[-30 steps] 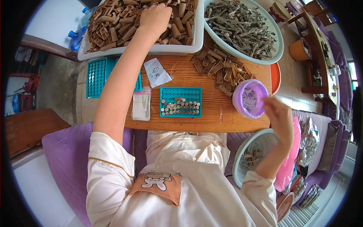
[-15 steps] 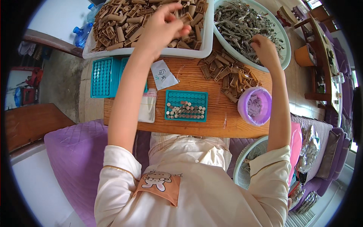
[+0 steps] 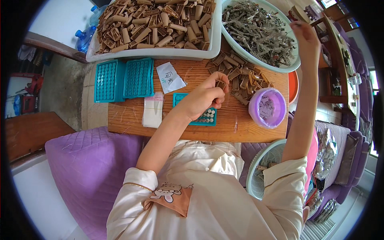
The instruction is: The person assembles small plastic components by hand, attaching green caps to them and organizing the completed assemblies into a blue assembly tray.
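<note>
My left hand is closed on a brown plastic casing, a hollow half-shell like those heaped around. It hovers over the teal tray, partly hiding it and the small silvery round cells standing in it. My right hand is raised at the right rim of the pale green basin, fingers pinched together. A small dark bit shows at its fingertips, too small to name. Inside the basin lies a tangle of silvery wire-like strips.
A white tub full of brown casings stands at the back left. Loose casings lie beside a purple-lined bucket. Stacked teal trays, a paper note and clear bags lie left. A basket sits below the table's right edge.
My left hand has come back from the white tub to above the teal tray, bringing a casing. My right hand has lifted out of the basin, moving up and right.
</note>
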The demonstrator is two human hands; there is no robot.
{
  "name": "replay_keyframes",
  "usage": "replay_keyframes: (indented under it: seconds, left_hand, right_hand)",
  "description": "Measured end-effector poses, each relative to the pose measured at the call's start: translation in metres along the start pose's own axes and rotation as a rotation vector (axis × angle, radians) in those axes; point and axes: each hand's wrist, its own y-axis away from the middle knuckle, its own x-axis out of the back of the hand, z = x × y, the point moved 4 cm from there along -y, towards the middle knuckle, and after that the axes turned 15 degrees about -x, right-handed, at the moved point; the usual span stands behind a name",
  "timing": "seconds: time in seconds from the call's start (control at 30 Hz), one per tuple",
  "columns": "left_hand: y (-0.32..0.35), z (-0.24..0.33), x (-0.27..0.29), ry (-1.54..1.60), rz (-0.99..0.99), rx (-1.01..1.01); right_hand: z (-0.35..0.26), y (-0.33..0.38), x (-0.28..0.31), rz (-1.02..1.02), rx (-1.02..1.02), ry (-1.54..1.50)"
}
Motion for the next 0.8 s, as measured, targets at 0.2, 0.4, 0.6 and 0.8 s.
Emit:
replay_keyframes:
  seconds: [0.2, 0.4, 0.6, 0.8]
  left_hand:
    - [0.017, -0.004, -0.001, 0.099, 0.029, -0.011]
    - [0.037, -0.004, 0.013, 0.151, 0.103, -0.054]
    - [0.046, 0.020, -0.004, -0.188, 0.144, -0.377]
    - [0.068, 0.040, -0.034, -0.578, 0.205, -0.606]
  right_hand:
    - [0.039, -0.024, 0.001, -0.350, -0.269, -0.569]
    - [0.009, -0.006, -0.021, -0.408, -0.163, -0.690]
    - [-0.046, 0.079, -0.031, -0.452, -0.102, -0.370]
    - [-0.096, 0.180, -0.045, -0.475, 0.368, 0.034]
